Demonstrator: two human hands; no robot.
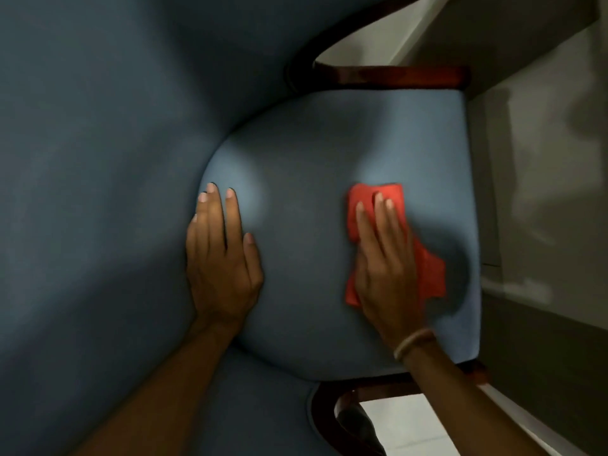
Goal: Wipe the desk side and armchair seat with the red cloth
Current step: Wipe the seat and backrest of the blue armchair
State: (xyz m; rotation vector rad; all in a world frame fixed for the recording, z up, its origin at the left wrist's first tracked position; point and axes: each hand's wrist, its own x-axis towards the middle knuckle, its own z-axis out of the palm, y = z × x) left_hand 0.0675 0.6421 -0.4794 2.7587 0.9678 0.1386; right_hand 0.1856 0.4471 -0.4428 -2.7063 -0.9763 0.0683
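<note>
A blue upholstered armchair seat (312,153) fills the middle of the view, seen from above. My right hand (383,258) lies flat on the red cloth (431,274) and presses it against the right half of the seat. The cloth shows beyond my fingertips and to the right of my palm. My left hand (222,255) rests flat on the left edge of the seat, fingers together, holding nothing. The grey desk side (543,199) runs along the right, just past the seat's edge.
The chair's blue backrest (92,192) bulges across the left. Dark wooden armrests (404,76) frame the seat at the top, with another curved one (342,406) at the bottom. Pale floor (394,426) shows below.
</note>
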